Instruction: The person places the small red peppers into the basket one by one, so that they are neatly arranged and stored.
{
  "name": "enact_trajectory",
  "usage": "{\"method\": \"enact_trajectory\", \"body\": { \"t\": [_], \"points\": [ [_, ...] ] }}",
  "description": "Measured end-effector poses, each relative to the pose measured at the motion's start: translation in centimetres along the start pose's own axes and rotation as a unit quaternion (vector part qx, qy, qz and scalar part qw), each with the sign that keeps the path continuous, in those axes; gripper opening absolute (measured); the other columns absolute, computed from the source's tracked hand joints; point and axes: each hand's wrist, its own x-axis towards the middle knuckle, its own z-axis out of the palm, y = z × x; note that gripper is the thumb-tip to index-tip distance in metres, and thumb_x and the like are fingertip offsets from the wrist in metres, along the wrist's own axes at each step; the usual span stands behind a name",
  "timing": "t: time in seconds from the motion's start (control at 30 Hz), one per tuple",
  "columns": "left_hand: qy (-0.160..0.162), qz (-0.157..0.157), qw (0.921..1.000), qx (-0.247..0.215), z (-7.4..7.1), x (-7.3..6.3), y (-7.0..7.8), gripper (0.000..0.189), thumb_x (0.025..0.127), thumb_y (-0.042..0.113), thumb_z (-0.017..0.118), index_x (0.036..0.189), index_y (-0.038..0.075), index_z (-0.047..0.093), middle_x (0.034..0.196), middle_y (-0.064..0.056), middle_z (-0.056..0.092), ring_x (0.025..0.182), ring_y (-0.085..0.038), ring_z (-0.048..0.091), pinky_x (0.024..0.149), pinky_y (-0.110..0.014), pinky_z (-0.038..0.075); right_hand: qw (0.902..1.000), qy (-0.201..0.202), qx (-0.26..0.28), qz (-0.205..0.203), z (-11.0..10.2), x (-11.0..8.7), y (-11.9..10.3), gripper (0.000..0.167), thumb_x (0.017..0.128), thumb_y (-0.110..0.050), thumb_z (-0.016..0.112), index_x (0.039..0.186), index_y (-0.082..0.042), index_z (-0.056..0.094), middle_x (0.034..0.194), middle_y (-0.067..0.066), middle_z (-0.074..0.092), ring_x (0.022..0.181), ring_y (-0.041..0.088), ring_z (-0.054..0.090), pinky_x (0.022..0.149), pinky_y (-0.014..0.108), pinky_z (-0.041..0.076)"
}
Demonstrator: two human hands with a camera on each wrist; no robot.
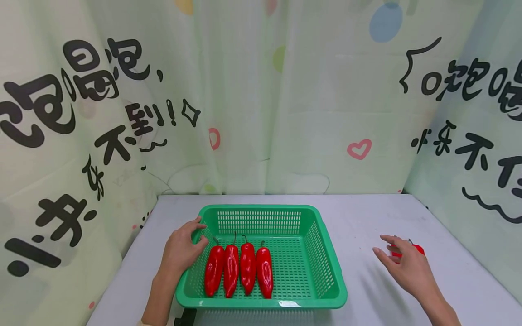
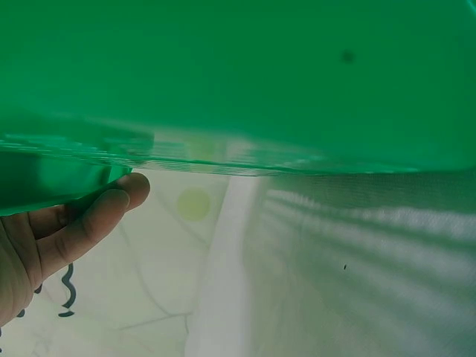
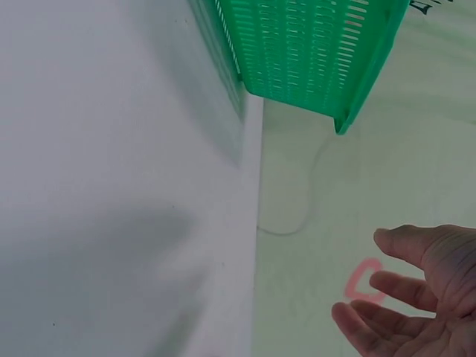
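Note:
Several glossy red peppers [image 1: 248,267] lie side by side in the left half of a green plastic basket [image 1: 261,302]. My left hand [image 1: 185,244] grips the basket's left rim. The left wrist view shows its thumb and fingers [image 2: 111,212] at the green edge, with the basket's side filling the upper part. Off to the right, my right hand [image 1: 409,267] is over the table with fingers spread and loosely bent. Behind it a red pepper [image 1: 418,248] shows in part, mostly hidden by the hand. The right wrist view shows nothing between the fingers [image 3: 401,290].
The basket stands on a white table [image 1: 359,217], its right half showing bare mesh floor. A pale green curtain [image 1: 310,113] with black lettering surrounds the table at the back and sides. A small dark object [image 1: 185,317] sits by the basket's front left corner.

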Motion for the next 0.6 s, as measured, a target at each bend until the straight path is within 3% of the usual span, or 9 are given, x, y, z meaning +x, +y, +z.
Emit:
{"method": "enact_trajectory", "body": {
  "t": [0.13,0.33,0.47,0.6],
  "points": [
    [-0.001,-0.004,1.0000,-0.003,0.0,0.0,0.0,0.034,0.088,0.010,0.065,0.121,0.002,0.072,0.146,-0.017,0.058,0.131,-0.043,0.056,0.087,-0.051,0.057,1.0000,-0.006,-0.006,0.005,-0.2,0.1,0.5,0.049,0.094,-0.025,0.073,0.132,0.004,0.060,0.116,0.030,0.067,0.096,0.042,0.071,0.068,0.022,0.052],
    [-0.002,-0.007,1.0000,-0.003,0.0,0.0,0.0,0.034,0.088,0.011,0.065,0.121,0.002,0.072,0.146,-0.017,0.058,0.132,-0.042,0.056,0.087,-0.050,0.057,0.9995,-0.011,-0.029,0.010,-0.3,0.4,1.2,0.051,0.095,-0.028,0.071,0.133,0.005,0.059,0.115,0.031,0.066,0.093,0.042,0.069,0.072,0.043,0.056],
    [-0.005,-0.009,0.9999,-0.005,-0.1,0.0,0.1,0.035,0.088,0.011,0.065,0.121,0.002,0.072,0.147,-0.017,0.057,0.133,-0.043,0.055,0.091,-0.053,0.056,0.9994,-0.009,-0.033,0.012,-0.3,0.5,1.7,0.052,0.095,-0.027,0.071,0.133,0.006,0.058,0.114,0.030,0.065,0.093,0.042,0.068,0.073,0.047,0.055],
    [-0.007,-0.012,0.9999,-0.006,-0.1,0.0,0.1,0.035,0.089,0.011,0.065,0.122,0.002,0.072,0.147,-0.017,0.057,0.133,-0.043,0.054,0.094,-0.056,0.055,0.9992,-0.006,-0.036,0.018,-0.2,0.6,2.2,0.052,0.095,-0.026,0.070,0.133,0.007,0.058,0.118,0.033,0.061,0.100,0.045,0.062,0.078,0.057,0.055]
  ]
}}
